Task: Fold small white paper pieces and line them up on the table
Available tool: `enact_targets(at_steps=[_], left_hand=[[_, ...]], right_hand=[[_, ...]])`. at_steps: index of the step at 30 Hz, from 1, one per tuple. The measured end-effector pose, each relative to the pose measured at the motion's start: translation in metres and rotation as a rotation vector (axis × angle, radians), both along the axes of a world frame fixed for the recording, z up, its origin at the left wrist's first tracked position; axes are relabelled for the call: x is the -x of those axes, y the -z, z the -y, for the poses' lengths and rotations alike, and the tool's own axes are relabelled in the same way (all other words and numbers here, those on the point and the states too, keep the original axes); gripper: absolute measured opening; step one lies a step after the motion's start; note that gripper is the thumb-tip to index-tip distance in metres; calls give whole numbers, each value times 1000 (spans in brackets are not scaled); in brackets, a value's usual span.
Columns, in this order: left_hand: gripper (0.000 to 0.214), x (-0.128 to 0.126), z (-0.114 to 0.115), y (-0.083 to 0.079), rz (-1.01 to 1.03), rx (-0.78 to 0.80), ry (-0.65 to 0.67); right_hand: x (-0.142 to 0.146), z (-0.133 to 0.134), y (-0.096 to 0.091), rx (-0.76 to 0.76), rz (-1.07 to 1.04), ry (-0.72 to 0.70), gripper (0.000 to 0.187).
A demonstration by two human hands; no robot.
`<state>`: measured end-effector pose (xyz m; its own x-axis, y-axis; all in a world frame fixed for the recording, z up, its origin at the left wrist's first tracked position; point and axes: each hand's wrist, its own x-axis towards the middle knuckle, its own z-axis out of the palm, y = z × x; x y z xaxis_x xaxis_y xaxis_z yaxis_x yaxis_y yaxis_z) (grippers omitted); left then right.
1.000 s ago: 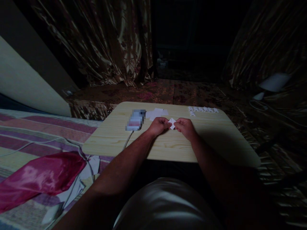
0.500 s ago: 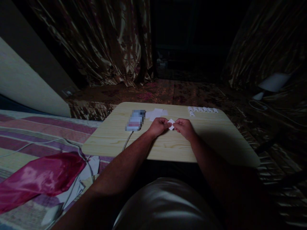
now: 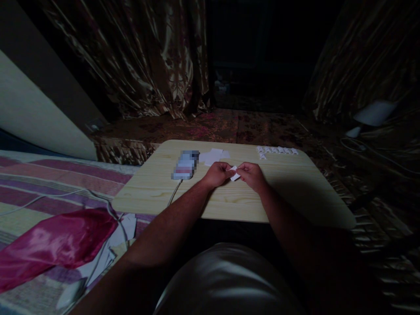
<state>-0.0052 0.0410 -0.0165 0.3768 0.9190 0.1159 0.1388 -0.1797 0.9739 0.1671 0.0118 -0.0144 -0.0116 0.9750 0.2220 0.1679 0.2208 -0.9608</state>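
Note:
Between my two hands is a small folded white paper, held just above the wooden table. My left hand pinches its left side, thumb on top. From the right, my right hand grips the other side with thumb and fingers. The fingertips hide part of the folds. Beyond my left hand lie flat white paper sheets, overlapping one another. Toward the far right corner sit several small folded white paper pieces, mostly in a row, with one piece in front.
A phone, blurred out, lies left of my hands with a cable running off the near edge. On the striped bed at left are a pink satin cloth and loose papers. A white lamp stands at right.
The folded paper has turned between my fingers, from an upright diamond to a slanted, narrower shape. Both hands stay in nearly the same place.

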Motion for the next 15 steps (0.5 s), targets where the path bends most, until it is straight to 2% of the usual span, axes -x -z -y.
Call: enact_targets(at_steps=[15], left_hand=[[30, -2, 3, -2, -7, -24, 16]], right_hand=[[0, -3, 3, -19, -2, 23, 16]])
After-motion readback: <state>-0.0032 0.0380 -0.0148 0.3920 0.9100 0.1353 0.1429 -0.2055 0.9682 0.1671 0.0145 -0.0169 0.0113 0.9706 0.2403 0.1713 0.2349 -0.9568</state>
